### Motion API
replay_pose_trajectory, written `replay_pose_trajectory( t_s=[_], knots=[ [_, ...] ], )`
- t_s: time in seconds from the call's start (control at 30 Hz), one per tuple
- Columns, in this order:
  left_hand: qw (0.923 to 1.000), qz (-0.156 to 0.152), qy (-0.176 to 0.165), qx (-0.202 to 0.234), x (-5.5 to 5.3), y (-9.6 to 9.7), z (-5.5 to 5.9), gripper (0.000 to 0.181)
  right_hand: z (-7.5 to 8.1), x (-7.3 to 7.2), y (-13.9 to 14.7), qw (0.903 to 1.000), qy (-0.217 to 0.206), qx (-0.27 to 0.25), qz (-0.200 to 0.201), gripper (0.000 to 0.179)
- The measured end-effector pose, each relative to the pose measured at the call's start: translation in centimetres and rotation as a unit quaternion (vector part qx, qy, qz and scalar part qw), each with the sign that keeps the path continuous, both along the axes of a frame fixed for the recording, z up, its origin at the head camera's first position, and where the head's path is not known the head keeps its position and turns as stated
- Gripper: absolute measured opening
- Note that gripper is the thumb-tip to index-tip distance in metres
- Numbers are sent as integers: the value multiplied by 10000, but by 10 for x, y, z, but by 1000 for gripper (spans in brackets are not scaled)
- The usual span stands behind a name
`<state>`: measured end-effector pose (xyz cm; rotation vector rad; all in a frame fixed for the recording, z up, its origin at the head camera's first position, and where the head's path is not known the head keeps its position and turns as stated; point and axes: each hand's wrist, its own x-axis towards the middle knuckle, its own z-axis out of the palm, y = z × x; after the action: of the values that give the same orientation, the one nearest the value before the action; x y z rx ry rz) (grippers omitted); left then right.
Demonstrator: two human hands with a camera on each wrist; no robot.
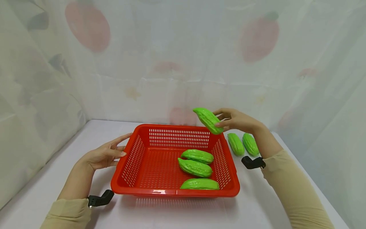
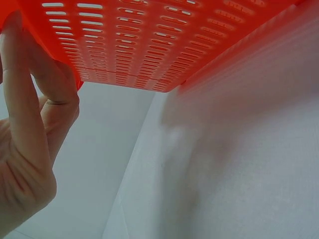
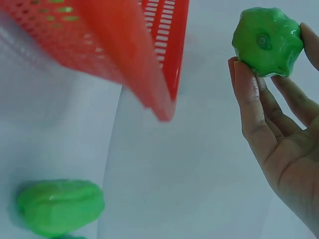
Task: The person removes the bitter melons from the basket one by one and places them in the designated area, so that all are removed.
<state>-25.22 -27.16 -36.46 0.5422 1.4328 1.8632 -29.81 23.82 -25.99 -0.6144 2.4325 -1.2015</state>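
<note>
Shows the outer side of a red basket (image 2: 134, 55) across the top, pierced by rows of oblong slots and narrowing to a corner near the middle. At the left edge, catches the left grip (image 2: 30, 129), reaching upward with one finger nearly straight against the basket and another bent. Takes in, to the right, a white table (image 2: 269, 164) with a soft shadow (image 2: 194, 159), and, beyond a slanting line, a pale backdrop (image 2: 109, 134).

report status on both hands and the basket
Right hand pinching raised green gourd. Left hand touching red basket's left rim. Three gourds inside, two gourds on table. No obstruction seen.
</note>
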Motion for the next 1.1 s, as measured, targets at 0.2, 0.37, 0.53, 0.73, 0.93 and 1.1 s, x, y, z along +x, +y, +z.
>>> replay_pose_trajectory(
  t_s=[0.2,0.37,0.53,0.73,0.93,1.1],
  knots=[
    [10000,21,-17,-7,1,1,0,75,-3,2,20,9996,32,100,-253,59],
    [9999,89,-31,-40,1,2,0,77,-4,4,36,9992,-40,12,-403,59],
    [9999,103,-10,-52,0,1,0,77,-8,8,51,9983,-62,16,-572,61],
    [9999,87,-10,-58,-1,2,0,77,-16,12,68,9967,-127,-36,-801,62],
    [10000,48,6,-62,-1,1,-1,76,-25,17,86,9940,-167,-73,-1079,66],
    [10000,29,13,-58,-2,1,-1,75,-31,22,99,9908,-174,-225,-1321,67]
  ],
)
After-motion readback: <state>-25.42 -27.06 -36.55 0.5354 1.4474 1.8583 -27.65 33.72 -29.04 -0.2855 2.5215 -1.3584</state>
